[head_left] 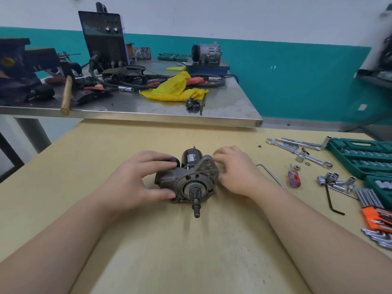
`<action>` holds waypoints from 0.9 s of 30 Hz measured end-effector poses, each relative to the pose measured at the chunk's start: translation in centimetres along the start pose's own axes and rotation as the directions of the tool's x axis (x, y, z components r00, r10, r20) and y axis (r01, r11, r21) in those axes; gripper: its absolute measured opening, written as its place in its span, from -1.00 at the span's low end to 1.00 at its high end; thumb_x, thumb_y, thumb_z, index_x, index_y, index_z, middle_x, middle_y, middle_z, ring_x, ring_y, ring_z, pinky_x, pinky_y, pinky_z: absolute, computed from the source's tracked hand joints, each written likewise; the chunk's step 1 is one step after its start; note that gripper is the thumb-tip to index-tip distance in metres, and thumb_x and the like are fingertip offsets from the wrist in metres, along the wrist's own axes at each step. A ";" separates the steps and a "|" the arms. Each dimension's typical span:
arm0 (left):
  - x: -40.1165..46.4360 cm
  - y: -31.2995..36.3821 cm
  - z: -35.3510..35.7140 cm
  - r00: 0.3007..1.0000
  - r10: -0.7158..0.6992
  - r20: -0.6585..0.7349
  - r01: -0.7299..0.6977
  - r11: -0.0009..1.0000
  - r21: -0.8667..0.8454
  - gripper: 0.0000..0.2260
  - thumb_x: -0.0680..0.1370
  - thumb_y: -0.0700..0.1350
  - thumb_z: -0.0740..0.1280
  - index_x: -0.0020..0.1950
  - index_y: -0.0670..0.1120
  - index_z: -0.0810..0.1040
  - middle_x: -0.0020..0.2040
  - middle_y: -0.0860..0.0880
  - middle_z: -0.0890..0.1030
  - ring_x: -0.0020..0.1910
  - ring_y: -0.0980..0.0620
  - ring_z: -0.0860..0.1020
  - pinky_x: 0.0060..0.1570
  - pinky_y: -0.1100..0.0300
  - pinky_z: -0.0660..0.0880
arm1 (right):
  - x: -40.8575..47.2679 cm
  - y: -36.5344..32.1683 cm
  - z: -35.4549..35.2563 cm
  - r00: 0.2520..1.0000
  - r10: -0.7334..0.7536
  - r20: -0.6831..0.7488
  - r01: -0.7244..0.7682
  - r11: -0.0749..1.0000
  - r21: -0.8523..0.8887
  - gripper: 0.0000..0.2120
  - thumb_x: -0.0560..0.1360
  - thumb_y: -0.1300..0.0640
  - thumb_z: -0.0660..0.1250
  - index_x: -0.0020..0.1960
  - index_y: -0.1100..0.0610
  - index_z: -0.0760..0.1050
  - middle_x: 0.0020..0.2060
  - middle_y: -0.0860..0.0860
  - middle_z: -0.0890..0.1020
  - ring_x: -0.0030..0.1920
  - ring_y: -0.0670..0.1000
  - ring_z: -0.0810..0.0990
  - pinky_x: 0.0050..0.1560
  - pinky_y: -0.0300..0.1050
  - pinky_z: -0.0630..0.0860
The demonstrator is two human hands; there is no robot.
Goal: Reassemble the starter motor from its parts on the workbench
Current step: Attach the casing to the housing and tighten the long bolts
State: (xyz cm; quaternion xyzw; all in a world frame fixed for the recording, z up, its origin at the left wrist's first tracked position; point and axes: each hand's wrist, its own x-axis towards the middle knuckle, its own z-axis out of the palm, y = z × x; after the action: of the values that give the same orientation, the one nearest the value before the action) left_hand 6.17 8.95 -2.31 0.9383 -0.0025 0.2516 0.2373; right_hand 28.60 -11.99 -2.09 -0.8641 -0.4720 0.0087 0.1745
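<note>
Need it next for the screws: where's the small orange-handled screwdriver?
In the head view, the screwdriver lies on the wooden bench, right of the right hand, between a bent metal rod and loose sockets.

A yellow rag [172, 88], a hammer [66, 95] and a welding machine [104, 38] sit on the steel table [222, 107] behind.

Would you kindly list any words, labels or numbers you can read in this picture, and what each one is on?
None can be read.
Starter motor: a white label on its black body, print too small to read.
Welding machine: faint markings near the knobs, too blurred to read.
</note>
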 end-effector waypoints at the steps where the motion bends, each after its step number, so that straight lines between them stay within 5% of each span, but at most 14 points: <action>1: 0.0 0.0 0.2 1.000 -0.005 0.011 0.005 1.000 -0.015 -0.40 0.38 0.22 0.66 0.36 0.05 0.71 0.39 0.17 0.59 0.42 0.19 0.51 0.46 0.22 0.40 | 0.0 0.5 0.1 0.999 -0.009 0.041 0.011 0.998 -0.054 -0.61 0.64 0.03 0.30 0.45 -0.18 0.53 0.45 -0.08 0.49 0.51 0.08 0.30 0.51 0.09 0.30; 5: -0.1 0.1 0.5 0.999 -0.036 -0.003 0.036 0.999 -0.028 -0.42 0.37 0.19 0.61 0.38 0.10 0.69 0.42 0.18 0.58 0.44 0.17 0.52 0.48 0.17 0.41 | 0.2 2.3 0.3 0.993 0.065 0.103 -0.048 0.986 -0.157 -0.44 0.64 0.18 0.13 0.60 -0.15 0.37 0.64 -0.01 0.27 0.64 0.11 0.10 0.60 0.11 0.16; 10: -0.2 0.2 0.7 0.998 -0.059 -0.017 0.058 0.997 -0.057 -0.43 0.37 0.16 0.61 0.36 0.07 0.71 0.43 0.12 0.60 0.44 0.11 0.53 0.49 0.10 0.43 | -0.1 3.0 -0.9 0.978 0.202 0.060 -0.177 0.941 -0.287 -0.39 0.58 0.24 0.09 0.60 -0.10 0.33 0.62 0.01 0.28 0.62 0.14 0.16 0.55 0.21 0.26; 13: -0.1 0.3 1.0 0.997 -0.068 -0.029 0.065 0.995 -0.077 -0.43 0.36 0.14 0.62 0.36 0.05 0.71 0.43 0.14 0.59 0.45 0.11 0.53 0.48 0.10 0.43 | -0.5 1.8 -3.3 0.992 0.120 0.035 -0.122 0.990 0.066 -0.55 0.61 0.23 0.24 0.41 -0.11 0.55 0.40 -0.09 0.57 0.48 -0.01 0.44 0.46 0.02 0.40; 15: -0.1 0.3 1.1 0.996 -0.074 -0.039 0.070 0.993 -0.095 -0.43 0.36 0.14 0.62 0.35 0.07 0.71 0.43 0.15 0.59 0.46 0.14 0.52 0.49 0.16 0.42 | -1.2 0.8 -5.5 0.995 0.062 0.084 -0.095 0.874 0.477 -0.79 0.63 0.12 0.33 0.16 -0.09 0.68 0.07 -0.11 0.75 0.16 -0.11 0.67 0.22 -0.08 0.56; 17: -0.1 0.3 1.3 0.995 -0.086 -0.047 0.079 0.989 -0.126 -0.44 0.35 0.14 0.62 0.34 0.09 0.71 0.43 0.15 0.59 0.47 0.16 0.51 0.49 0.24 0.39 | -2.1 -0.2 -7.4 0.984 -0.079 0.161 -0.038 0.783 0.620 -0.81 0.59 -0.09 0.37 0.07 -0.05 0.70 -0.06 -0.05 0.77 -0.02 -0.06 0.72 0.01 -0.14 0.63; 22: 0.0 0.4 1.9 0.988 -0.128 -0.085 0.111 0.977 -0.180 -0.46 0.33 0.13 0.63 0.31 0.14 0.70 0.42 0.15 0.60 0.45 0.22 0.52 0.48 0.33 0.36 | -2.3 -2.0 -7.5 0.975 -0.146 0.167 0.086 0.942 0.324 -0.91 0.54 -0.05 0.53 0.01 -0.09 0.68 -0.17 -0.18 0.72 -0.15 -0.15 0.67 -0.06 -0.20 0.60; 27: 0.4 0.3 3.4 0.962 -0.187 -0.198 0.163 0.978 -0.130 -0.46 0.33 0.09 0.70 0.29 0.15 0.72 0.36 0.29 0.59 0.37 0.37 0.52 0.40 0.44 0.37 | -2.0 -1.1 -7.1 0.990 -0.118 0.080 0.090 0.953 0.288 -0.96 0.56 -0.04 0.51 -0.04 -0.11 0.68 -0.23 -0.16 0.68 -0.16 -0.17 0.63 -0.20 -0.36 0.50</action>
State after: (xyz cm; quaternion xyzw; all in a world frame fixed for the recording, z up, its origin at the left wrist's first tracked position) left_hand 8.06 7.26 -4.57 0.8882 0.0916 0.3265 0.3099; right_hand 27.92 -15.13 4.58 -0.8026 -0.5186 0.1086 0.2739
